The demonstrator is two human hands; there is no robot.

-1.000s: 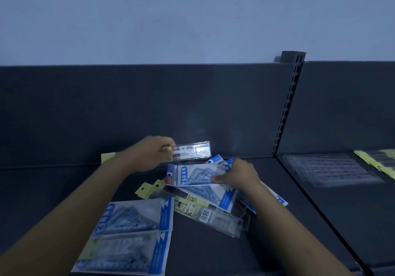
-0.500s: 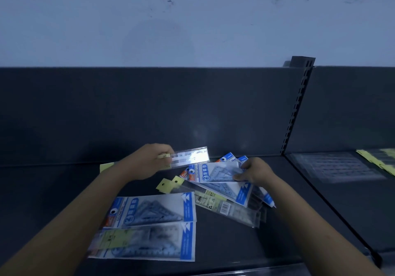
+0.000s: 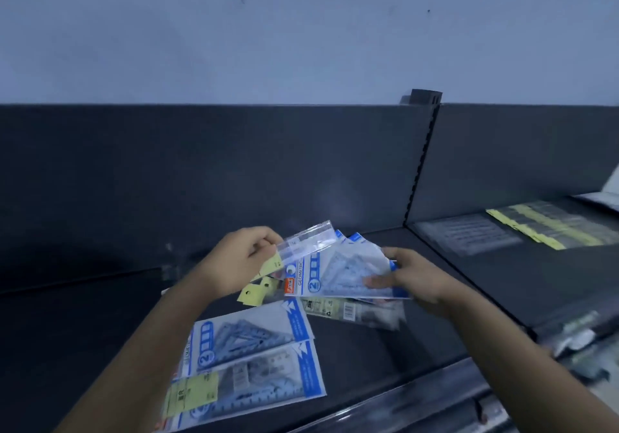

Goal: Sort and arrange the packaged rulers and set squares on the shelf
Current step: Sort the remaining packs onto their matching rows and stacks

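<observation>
Clear ruler pack (image 3: 310, 243) is pinched at its yellow-tag end by the left hand (image 3: 241, 261), left of the slotted upright (image 3: 422, 164), and now tilts up to the right across the top edge of the blue set square pack (image 3: 338, 275) instead of sitting level above it. Right hand (image 3: 415, 276) grips that pack's right end, fingers curled over its face, and has raised it off the pile on the shelf (image 3: 368, 349). Two set square packs (image 3: 248, 335) stay flat lower left of the upright, barcode ruler pack (image 3: 351, 310) under the hands.
</observation>
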